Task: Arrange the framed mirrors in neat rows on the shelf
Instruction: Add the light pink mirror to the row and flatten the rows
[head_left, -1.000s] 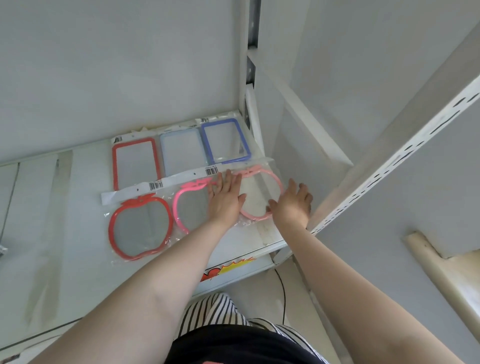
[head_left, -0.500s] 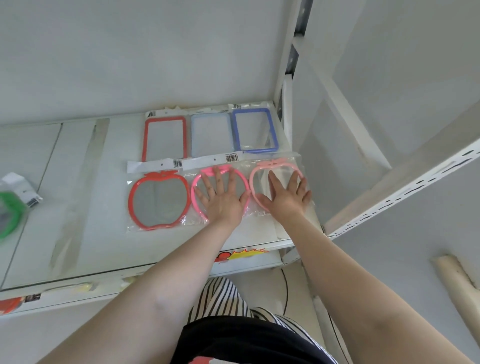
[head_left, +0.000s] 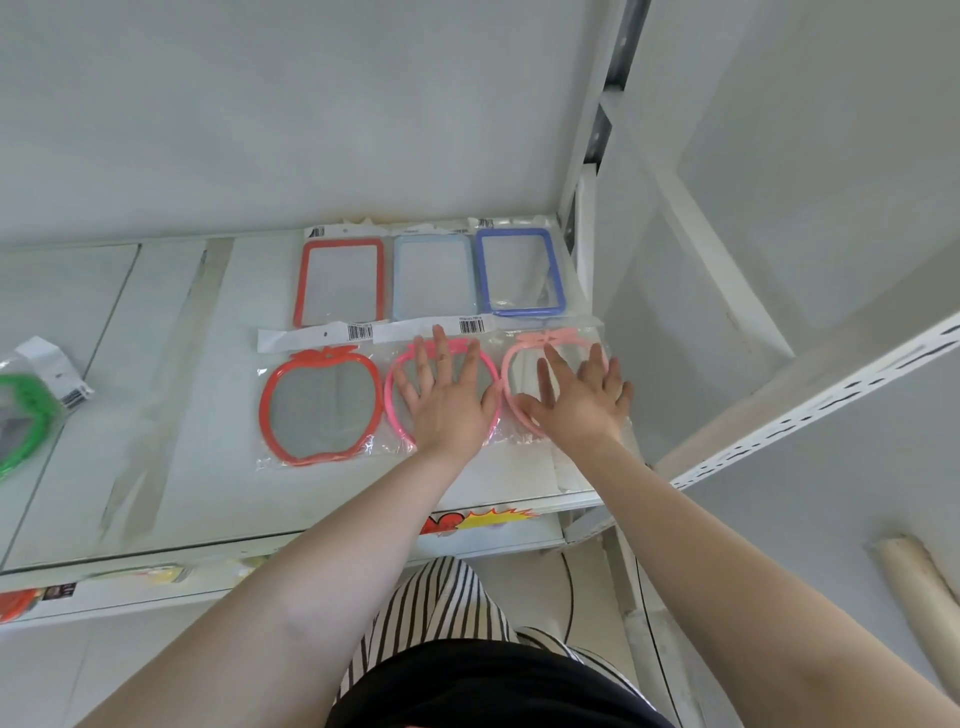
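Both our hands lie flat on the near row
Left hand (head_left: 447, 402), fingers spread, presses the hot-pink mirror (head_left: 397, 384); right hand (head_left: 582, 400), spread too, presses the pale-pink mirror (head_left: 511, 364)

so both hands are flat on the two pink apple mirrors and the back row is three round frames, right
Not quite. The head view shows the back row frames are rectangular: red frame, pale blue frame, dark blue frame. The left hand and right hand do lie flat on the pink mirrors.

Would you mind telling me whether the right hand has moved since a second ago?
Yes. The right hand slid leftward from the shelf's right edge onto the pale pink mirror, fingers now flat across it.
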